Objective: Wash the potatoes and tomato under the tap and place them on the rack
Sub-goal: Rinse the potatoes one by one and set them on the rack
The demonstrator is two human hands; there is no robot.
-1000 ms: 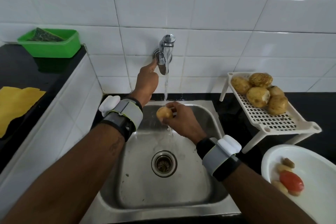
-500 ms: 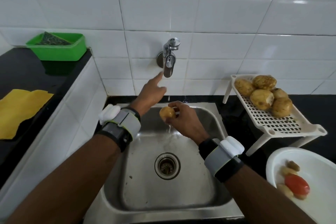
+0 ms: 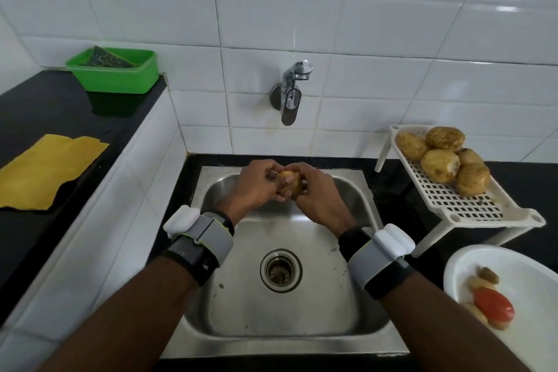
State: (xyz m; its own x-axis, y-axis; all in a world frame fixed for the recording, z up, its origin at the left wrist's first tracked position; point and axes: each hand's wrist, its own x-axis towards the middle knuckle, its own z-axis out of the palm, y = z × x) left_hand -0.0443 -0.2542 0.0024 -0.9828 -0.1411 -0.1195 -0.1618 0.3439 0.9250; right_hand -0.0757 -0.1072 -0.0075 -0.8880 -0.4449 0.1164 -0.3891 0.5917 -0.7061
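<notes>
A small yellow-brown potato (image 3: 290, 183) is held over the steel sink (image 3: 367, 208), below the tap (image 3: 291, 96). My left hand (image 3: 256, 187) and my right hand (image 3: 317, 195) both grip it, fingers wrapped around its sides. No water runs from the tap. Several washed potatoes (image 3: 440, 160) lie on the white slotted rack (image 3: 471, 208) at the right. A white bowl (image 3: 525, 269) at the lower right holds a red tomato (image 3: 493, 303) and a few small potatoes (image 3: 483, 281).
A green tub (image 3: 116, 75) with a scrubbing pad stands on the black counter at the back left. A yellow cloth (image 3: 45, 169) lies on that counter. The sink drain (image 3: 280, 270) is in the middle of the basin. White tiles cover the wall.
My left hand left the tap lever and came down onto the potato. The water stream stopped. The view tilted slightly upward.
</notes>
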